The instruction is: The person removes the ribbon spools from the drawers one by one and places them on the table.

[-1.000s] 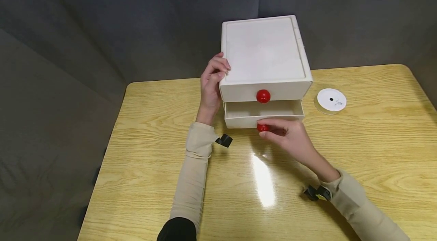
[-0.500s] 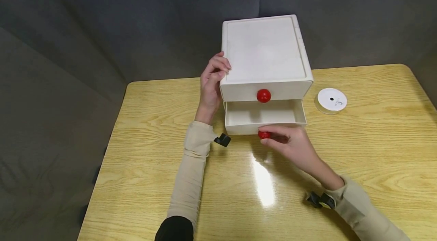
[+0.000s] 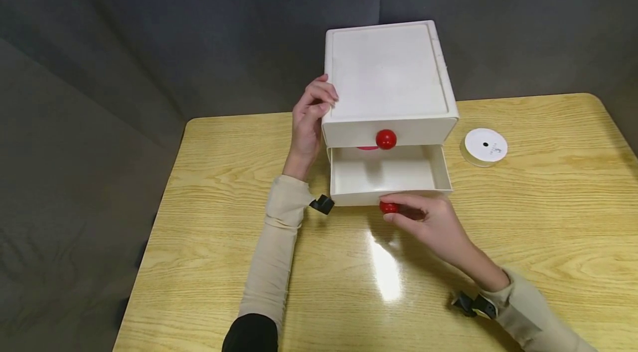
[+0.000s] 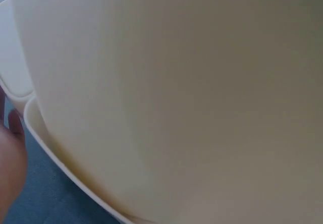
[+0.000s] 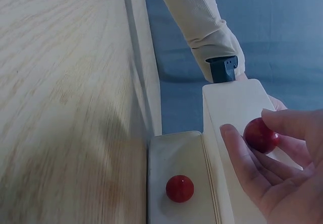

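A white two-drawer box (image 3: 384,72) stands on the table, its lower drawer (image 3: 349,197) pulled out. My right hand (image 3: 438,224) pinches the round red knob (image 3: 389,207) of that drawer between thumb and fingers; the right wrist view shows the same red knob (image 5: 261,135) between the fingertips. With fingers bent over the top left edge, my left hand (image 3: 309,119) holds the box. Above the drawer opening, the upper drawer (image 3: 349,133) is closed and has its own red knob (image 3: 386,139). A pink-red edge (image 3: 368,148) shows at the back of the lower drawer, mostly hidden.
To the right of the box lies a white round spool (image 3: 484,147) with a small hole in its centre. The wooden table (image 3: 224,175) extends to both sides. A dark cloth (image 3: 224,25) hangs behind it.
The lower drawer has slid further out toward me, and my right hand has come along on its knob. The pink-red edge inside has come into view. My left hand stays in place.
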A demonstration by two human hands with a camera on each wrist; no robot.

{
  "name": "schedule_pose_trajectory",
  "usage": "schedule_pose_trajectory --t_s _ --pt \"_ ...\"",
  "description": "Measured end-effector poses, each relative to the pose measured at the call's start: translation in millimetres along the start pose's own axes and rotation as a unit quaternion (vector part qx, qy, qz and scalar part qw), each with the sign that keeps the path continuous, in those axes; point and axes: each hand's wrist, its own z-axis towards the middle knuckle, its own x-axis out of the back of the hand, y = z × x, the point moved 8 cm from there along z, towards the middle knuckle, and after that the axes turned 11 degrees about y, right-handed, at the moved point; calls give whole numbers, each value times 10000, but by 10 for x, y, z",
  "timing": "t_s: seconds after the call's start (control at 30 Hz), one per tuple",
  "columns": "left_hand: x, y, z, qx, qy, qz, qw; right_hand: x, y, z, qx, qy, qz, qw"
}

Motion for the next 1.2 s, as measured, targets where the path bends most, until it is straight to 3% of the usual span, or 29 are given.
schedule_pose_trajectory --t_s 0.73,0.97,1.2 --pt "5 2 16 -15 -94 45 9999 7 -79 -133 -7 -109 53 9999" --pt "4 13 16 -106 -127 24 9999 8 -131 -202 277 -186 136 9994" --pt "1 5 18 -46 -84 -19 10000 -17 -249 -253 770 -558 -287 9951"
